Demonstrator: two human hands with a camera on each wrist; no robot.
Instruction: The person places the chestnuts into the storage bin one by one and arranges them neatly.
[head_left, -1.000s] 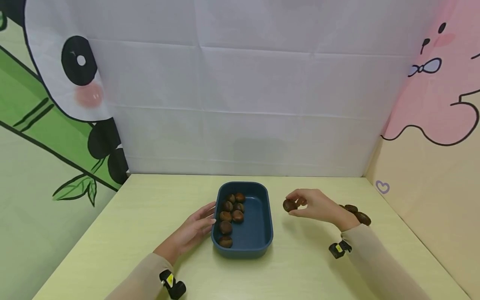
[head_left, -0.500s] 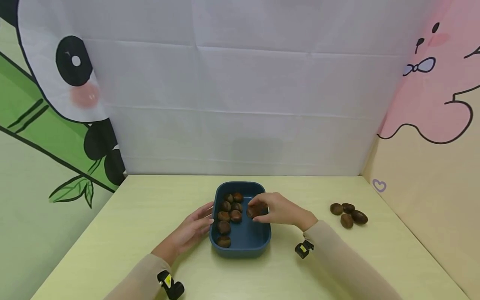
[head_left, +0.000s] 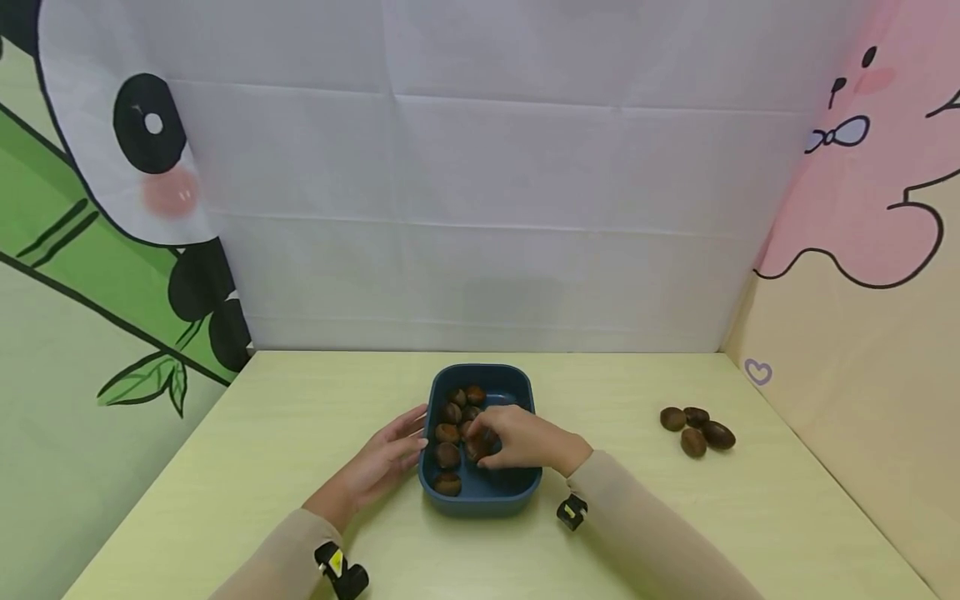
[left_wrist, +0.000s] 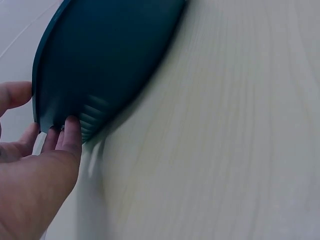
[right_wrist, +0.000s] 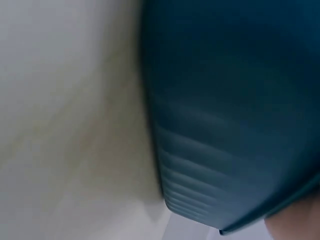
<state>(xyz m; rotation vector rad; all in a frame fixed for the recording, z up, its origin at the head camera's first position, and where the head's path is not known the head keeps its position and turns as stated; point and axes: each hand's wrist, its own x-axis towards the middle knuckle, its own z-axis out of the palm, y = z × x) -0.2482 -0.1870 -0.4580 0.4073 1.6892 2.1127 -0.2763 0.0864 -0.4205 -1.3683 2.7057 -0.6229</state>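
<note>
A dark blue rectangular box (head_left: 487, 505) stands on the table with several brown chestnuts (head_left: 447, 455) along its left side. My right hand (head_left: 525, 439) reaches over the box's right wall and pinches a chestnut (head_left: 477, 448) between thumb and fingers, low inside near the others. On the other side, my left hand (head_left: 382, 457) rests its straight fingertips against the box's outer left wall. In the left wrist view the left fingers (left_wrist: 72, 132) touch the wall of the box (left_wrist: 107, 55). The right wrist view shows mostly the box's outer wall (right_wrist: 225, 125), with the chestnut hidden.
Several more chestnuts (head_left: 693, 442) lie in a small group on the right of the pale yellow table (head_left: 255, 442). A white sheet (head_left: 480, 208) hangs behind the table's back edge. Printed cartoon walls flank both sides.
My right hand has carried a chestnut leftward from beside the box, over its right rim and down inside. The chestnut group on the right has come fully into view. My left hand keeps its place.
</note>
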